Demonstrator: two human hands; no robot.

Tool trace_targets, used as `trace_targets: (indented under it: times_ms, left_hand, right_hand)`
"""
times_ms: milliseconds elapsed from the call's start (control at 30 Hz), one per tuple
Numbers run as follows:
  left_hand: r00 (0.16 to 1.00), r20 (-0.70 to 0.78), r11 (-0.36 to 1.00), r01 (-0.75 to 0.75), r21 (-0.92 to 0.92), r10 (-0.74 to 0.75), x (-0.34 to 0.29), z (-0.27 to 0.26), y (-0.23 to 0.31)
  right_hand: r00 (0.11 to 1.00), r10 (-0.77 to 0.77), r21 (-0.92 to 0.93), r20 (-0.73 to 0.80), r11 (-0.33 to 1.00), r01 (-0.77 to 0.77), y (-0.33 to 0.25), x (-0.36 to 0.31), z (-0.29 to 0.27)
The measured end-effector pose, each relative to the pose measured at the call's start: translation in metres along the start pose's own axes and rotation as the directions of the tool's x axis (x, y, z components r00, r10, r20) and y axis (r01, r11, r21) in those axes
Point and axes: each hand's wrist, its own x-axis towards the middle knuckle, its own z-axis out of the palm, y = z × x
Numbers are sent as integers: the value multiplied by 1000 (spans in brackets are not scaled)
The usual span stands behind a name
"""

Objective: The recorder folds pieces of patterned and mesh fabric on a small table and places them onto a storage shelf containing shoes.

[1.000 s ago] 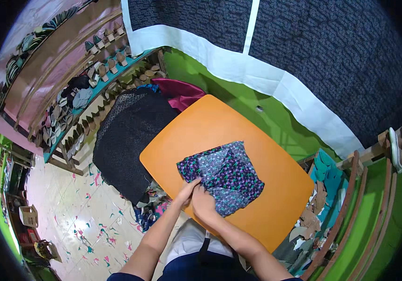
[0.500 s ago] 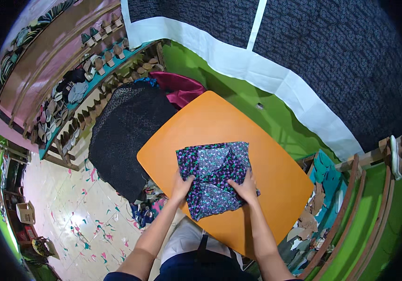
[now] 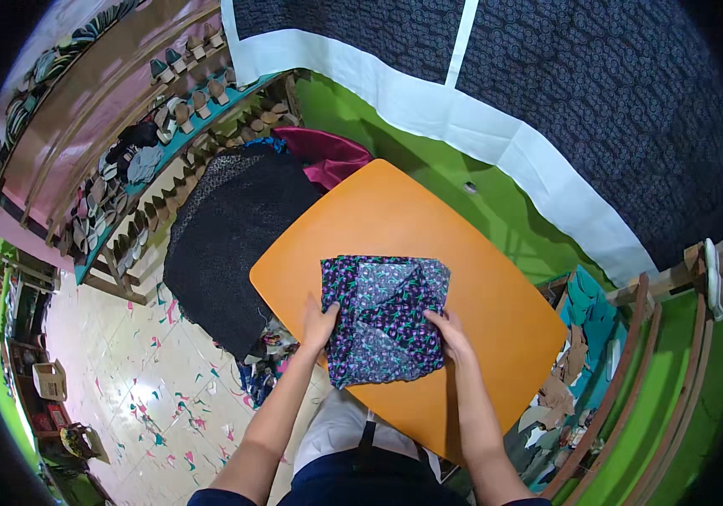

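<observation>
A folded floral cloth (image 3: 388, 325), dark purple with green and white in the print, lies near the front of an orange table (image 3: 496, 304). Part of its paler reverse side shows in the middle. My left hand (image 3: 319, 325) is at the cloth's left edge, its fingers stretched out beside it and the thumb touching the border. At the right edge, my right hand (image 3: 452, 336) has its thumb over the cloth, with the fingers along or under the side. How far those fingers reach underneath is hidden.
Black lacy fabric (image 3: 235, 228) and maroon satin (image 3: 327, 156) are heaped left of and behind the table. Shoe racks (image 3: 184, 126) line the left wall. Scraps (image 3: 159, 405) litter the floor. To the right are wooden rails (image 3: 606, 379) and cut pieces (image 3: 559, 392).
The cloth has been squared up, its lower part now straighter and neater. My left hand has slid outward to the edge, and my right hand has shifted slightly outward too.
</observation>
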Motion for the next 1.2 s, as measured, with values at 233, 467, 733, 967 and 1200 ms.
trace_targets:
  times_ms: [233, 467, 733, 967, 1200]
  left_hand:
    - [981, 163, 993, -97, -64, 106, 8, 5, 9]
    - [990, -32, 980, -128, 152, 134, 11, 8, -8]
    - [979, 98, 983, -173, -67, 179, -63, 0, 1]
    - [961, 255, 967, 161, -198, -108, -55, 2, 4]
    - [944, 326, 995, -24, -100, 56, -53, 25, 8]
  right_hand:
    - [989, -136, 57, -64, 989, 140, -29, 10, 31]
    - [989, -103, 175, -105, 977, 120, 8, 33, 8]
    - [983, -166, -151, -79, 977, 153, 21, -50, 18]
    - [970, 115, 8, 215, 993, -119, 19, -52, 6]
    - [995, 38, 262, 92, 963, -61, 52, -68, -13]
